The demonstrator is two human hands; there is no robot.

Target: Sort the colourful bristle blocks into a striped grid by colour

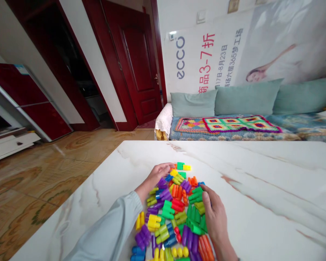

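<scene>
A heap of plastic building blocks with rounded tube shapes lies between my hands, in green, purple, yellow, orange, red and blue. My left hand [159,174] rests at the heap's far left side, fingers stretched toward a small orange block [175,166]. Beside that block are a green block [180,165] and a yellow block [187,168]. Along the right side curves my right hand [215,212], its thumb and fingers apart, close to a green block [196,195]. Whether the fingertips press on any block is hard to see.
The blocks lie on a white marble-patterned table [260,203]. Beyond its far edge stands a sofa with green cushions [247,98] and a crocheted cover [233,124]. A dark red door [138,61] and a red fridge [24,98] are to the left.
</scene>
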